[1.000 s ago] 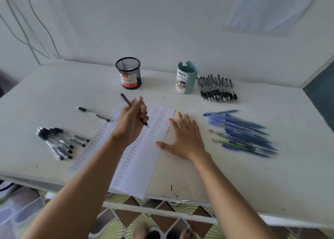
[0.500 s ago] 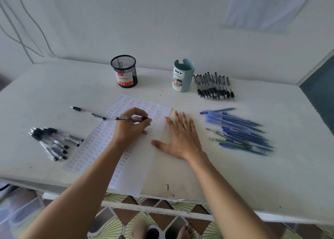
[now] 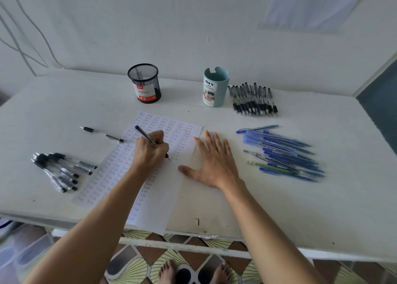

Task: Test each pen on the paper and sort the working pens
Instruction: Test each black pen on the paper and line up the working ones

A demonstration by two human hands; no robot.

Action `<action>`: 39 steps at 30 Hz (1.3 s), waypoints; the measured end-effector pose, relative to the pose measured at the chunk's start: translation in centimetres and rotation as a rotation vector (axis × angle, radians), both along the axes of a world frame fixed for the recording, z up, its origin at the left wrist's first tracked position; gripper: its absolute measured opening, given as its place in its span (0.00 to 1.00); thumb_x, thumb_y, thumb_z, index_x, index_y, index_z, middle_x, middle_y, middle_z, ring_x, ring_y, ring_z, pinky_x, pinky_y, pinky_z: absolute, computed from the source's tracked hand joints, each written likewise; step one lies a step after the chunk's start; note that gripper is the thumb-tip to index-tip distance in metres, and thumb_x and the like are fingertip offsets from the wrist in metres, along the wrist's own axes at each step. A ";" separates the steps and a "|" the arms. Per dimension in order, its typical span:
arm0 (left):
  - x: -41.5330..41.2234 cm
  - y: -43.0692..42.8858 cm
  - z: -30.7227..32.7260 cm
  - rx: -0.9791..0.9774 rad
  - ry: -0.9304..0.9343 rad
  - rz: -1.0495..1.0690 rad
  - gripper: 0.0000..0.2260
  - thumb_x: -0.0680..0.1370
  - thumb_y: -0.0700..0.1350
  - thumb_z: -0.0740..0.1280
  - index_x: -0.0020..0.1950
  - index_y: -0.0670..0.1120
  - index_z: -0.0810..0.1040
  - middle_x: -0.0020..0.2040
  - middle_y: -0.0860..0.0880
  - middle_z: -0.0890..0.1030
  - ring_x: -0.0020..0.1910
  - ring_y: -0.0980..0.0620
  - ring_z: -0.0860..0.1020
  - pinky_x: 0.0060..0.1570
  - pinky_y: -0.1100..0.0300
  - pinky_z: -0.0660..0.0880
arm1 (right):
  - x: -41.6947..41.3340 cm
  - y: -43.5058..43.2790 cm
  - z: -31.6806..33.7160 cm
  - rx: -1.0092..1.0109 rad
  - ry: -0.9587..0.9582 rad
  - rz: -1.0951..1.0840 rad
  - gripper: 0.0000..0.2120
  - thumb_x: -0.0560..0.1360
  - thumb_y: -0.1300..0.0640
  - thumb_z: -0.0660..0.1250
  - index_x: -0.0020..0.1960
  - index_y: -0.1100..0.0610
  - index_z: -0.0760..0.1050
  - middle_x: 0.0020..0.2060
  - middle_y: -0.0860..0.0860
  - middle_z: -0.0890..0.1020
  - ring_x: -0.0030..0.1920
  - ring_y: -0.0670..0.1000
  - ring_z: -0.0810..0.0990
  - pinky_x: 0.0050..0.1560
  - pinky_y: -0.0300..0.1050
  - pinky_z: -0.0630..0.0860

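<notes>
I have the left hand (image 3: 150, 152) curled round a black pen (image 3: 143, 134), its tip down on the paper (image 3: 165, 197) under that hand. The right hand (image 3: 214, 165) lies flat just beside it, fingers spread, thumb at the sheet's edge. Black pens (image 3: 62, 169) lie left of the left hand, and blue pens (image 3: 283, 154) lie right of the right.

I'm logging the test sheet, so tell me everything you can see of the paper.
The paper is a white sheet, lying flat and slanted on the table, its near corner past the front edge. Columns of small handwritten "test" words cover most of it. The left hand rests on it, holding a pen tip to it; the thumb of the right hand touches its right edge.
</notes>
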State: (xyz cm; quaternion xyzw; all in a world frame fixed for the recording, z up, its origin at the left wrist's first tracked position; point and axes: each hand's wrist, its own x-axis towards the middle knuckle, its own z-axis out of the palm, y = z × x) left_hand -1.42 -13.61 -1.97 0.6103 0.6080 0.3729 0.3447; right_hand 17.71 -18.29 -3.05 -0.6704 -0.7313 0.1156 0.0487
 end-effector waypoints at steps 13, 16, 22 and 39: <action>-0.1 0.0 -0.3 0.016 -0.015 -0.012 0.14 0.64 0.32 0.61 0.30 0.46 0.58 0.29 0.47 0.60 0.30 0.49 0.63 0.30 0.54 0.62 | 0.1 0.0 0.0 -0.010 0.015 0.005 0.50 0.69 0.21 0.53 0.81 0.47 0.46 0.81 0.54 0.42 0.80 0.54 0.37 0.78 0.57 0.35; -0.1 -0.1 -0.4 0.018 0.014 -0.027 0.11 0.63 0.34 0.61 0.32 0.43 0.59 0.29 0.46 0.62 0.30 0.49 0.63 0.30 0.54 0.61 | 0.1 0.0 -0.2 0.001 0.016 0.004 0.51 0.67 0.20 0.50 0.81 0.47 0.46 0.81 0.54 0.42 0.80 0.54 0.37 0.78 0.57 0.35; 0.1 -0.1 -0.4 0.034 0.020 -0.021 0.11 0.64 0.33 0.61 0.33 0.43 0.59 0.29 0.46 0.62 0.30 0.49 0.63 0.30 0.54 0.60 | 0.1 0.0 -0.1 -0.005 0.012 -0.001 0.50 0.69 0.21 0.54 0.81 0.47 0.45 0.81 0.53 0.42 0.80 0.54 0.36 0.77 0.57 0.34; 0.7 -0.5 0.1 0.023 0.008 -0.042 0.16 0.67 0.29 0.62 0.31 0.45 0.57 0.29 0.47 0.61 0.30 0.51 0.61 0.29 0.57 0.56 | 0.0 0.0 -0.2 0.001 0.015 -0.012 0.49 0.69 0.22 0.55 0.81 0.46 0.46 0.81 0.53 0.42 0.80 0.53 0.37 0.77 0.56 0.34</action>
